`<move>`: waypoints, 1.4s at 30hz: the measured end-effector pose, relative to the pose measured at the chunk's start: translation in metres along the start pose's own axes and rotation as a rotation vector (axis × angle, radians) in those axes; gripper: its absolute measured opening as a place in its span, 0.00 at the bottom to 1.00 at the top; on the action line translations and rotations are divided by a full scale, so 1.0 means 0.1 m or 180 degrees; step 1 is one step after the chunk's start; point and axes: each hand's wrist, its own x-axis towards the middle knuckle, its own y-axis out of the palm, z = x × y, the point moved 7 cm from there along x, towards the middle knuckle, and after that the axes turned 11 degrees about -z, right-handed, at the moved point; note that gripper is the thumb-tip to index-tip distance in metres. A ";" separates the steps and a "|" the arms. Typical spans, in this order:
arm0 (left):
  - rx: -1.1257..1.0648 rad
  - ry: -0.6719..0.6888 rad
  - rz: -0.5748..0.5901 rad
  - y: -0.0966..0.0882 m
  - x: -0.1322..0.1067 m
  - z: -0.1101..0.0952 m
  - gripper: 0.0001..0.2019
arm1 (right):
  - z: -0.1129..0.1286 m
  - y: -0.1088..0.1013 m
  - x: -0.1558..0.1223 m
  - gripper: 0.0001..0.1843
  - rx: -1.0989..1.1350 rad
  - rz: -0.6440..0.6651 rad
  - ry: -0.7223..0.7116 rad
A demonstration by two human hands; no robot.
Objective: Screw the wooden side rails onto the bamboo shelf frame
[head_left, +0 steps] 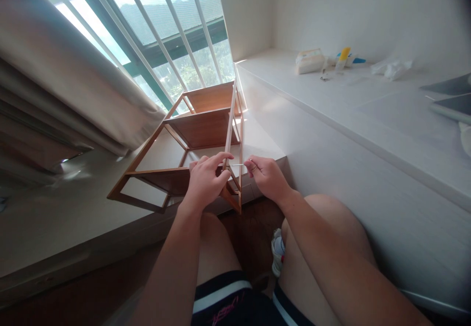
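Observation:
A small wooden shelf rack (200, 130) lies on its side on the white window ledge (66, 218), its near end sticking out over the ledge's edge. My left hand (206, 179) grips the rack's near frame, fingers curled round a thin upright bar. My right hand (267, 175) is closed in a pinch on a thin metal tool (241, 164), whose tip points left at the frame beside my left fingers. My bare knees are below both hands.
A curtain (62, 81) hangs at the left before a barred window (165, 27). On the white desk (368, 105) at the right lie a packet (309, 61), a yellow-capped item (344, 55), crumpled plastic (393, 67) and a dark tablet (451, 95). A shoe (277, 257) rests on the wooden floor.

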 end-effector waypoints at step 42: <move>-0.0007 -0.0004 -0.0044 0.01 0.00 0.02 0.17 | -0.13 0.15 -0.08 0.29 0.0551 -0.0157 0.0632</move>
